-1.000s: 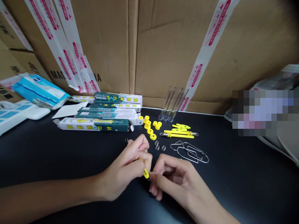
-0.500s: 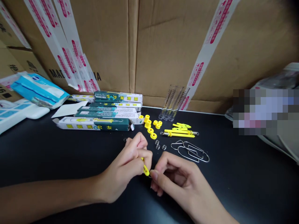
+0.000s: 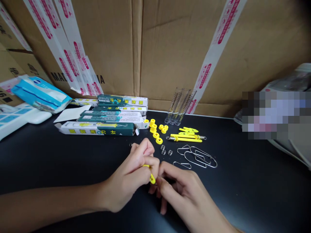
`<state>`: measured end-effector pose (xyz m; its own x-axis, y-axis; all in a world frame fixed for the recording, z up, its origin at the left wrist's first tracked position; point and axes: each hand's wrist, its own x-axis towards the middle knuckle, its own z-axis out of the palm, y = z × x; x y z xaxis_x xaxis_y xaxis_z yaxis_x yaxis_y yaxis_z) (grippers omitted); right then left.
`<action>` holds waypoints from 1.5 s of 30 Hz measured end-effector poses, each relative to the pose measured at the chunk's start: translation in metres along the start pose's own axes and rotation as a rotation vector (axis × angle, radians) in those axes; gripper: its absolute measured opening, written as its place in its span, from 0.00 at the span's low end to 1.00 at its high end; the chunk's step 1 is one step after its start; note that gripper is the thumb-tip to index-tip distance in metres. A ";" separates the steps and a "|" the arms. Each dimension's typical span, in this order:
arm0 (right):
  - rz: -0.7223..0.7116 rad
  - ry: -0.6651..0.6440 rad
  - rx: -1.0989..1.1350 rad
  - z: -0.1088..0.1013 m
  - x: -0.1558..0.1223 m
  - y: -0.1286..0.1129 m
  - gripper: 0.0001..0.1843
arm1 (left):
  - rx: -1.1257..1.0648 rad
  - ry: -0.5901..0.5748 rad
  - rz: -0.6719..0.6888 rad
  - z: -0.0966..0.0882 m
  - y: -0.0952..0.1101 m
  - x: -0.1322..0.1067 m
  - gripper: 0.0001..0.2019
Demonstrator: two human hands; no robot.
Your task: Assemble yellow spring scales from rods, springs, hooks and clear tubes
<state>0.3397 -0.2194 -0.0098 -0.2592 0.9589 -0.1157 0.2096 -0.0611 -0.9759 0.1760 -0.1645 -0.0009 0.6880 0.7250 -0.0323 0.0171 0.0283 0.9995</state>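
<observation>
Head, left hand seemingly pinching yellow piece, right hand beside

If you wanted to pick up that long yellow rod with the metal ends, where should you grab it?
Pinch the rod at its yellow middle, from above, across its narrow width. It lies flat and long, so the middle should balance best. The yellow strips sit just behind it, so reaching in from the front with the right hand, the nearer one, seems easiest.
</observation>
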 end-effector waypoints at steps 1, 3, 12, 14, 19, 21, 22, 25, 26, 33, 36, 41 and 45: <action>0.003 0.002 -0.004 0.000 0.000 -0.002 0.08 | -0.004 -0.014 0.008 0.000 0.000 0.000 0.07; 0.007 0.000 -0.016 0.000 -0.001 -0.005 0.07 | -0.008 -0.033 0.016 0.000 0.000 0.000 0.07; -0.175 0.093 -0.265 -0.003 -0.002 -0.012 0.11 | -0.031 -0.082 0.029 -0.002 0.004 0.002 0.09; -0.266 0.121 -0.341 -0.003 -0.002 -0.011 0.12 | -0.097 -0.084 0.030 -0.002 0.004 0.001 0.12; -0.327 0.088 -0.483 -0.001 -0.004 -0.006 0.11 | -0.163 -0.051 -0.026 0.003 0.006 0.003 0.18; -0.314 0.061 -0.534 0.000 -0.004 -0.005 0.13 | -0.176 -0.041 -0.082 0.005 0.006 0.004 0.18; -0.306 0.044 -0.545 0.000 -0.005 -0.004 0.14 | -0.183 -0.041 -0.101 0.005 0.006 0.005 0.18; -0.285 0.006 -0.526 0.000 -0.004 -0.004 0.15 | -0.178 -0.039 -0.098 0.005 0.005 0.006 0.16; -0.280 0.004 -0.521 0.000 -0.003 -0.004 0.15 | -0.168 -0.037 -0.083 0.005 0.004 0.007 0.15; -0.312 0.012 -0.575 0.002 -0.002 -0.003 0.11 | -0.196 -0.065 -0.004 0.006 -0.002 0.008 0.11; -0.340 0.039 -0.627 0.003 -0.002 -0.001 0.11 | -0.208 -0.069 -0.001 0.006 -0.002 0.009 0.12; -0.419 0.127 -0.693 0.005 -0.004 0.000 0.13 | -0.228 -0.088 0.019 0.005 -0.003 0.008 0.12; -0.440 0.145 -0.694 0.007 -0.004 0.003 0.14 | -0.256 -0.110 0.034 0.004 -0.006 0.009 0.13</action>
<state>0.3350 -0.2258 -0.0134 -0.3394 0.8843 0.3206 0.6634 0.4666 -0.5849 0.1850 -0.1608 -0.0074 0.7599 0.6499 0.0160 -0.1813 0.1883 0.9652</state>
